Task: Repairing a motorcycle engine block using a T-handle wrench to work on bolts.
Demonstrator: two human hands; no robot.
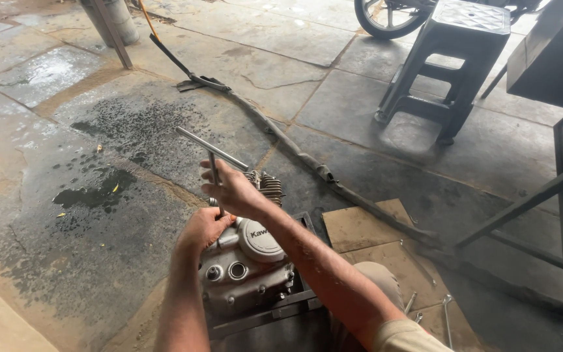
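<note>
A grey motorcycle engine sits on a dark metal stand on the stone floor in front of me. A metal T-handle wrench stands upright on the engine's top left. My right hand grips the wrench shaft just under the crossbar. My left hand is lower, closed around the shaft's bottom end where it meets the engine. The engine's finned cylinder shows just behind my right hand.
Pieces of cardboard lie to the right with several loose long bolts. A grey plastic stool and a metal frame stand at right. A hose runs across the floor. An oily stain lies at left.
</note>
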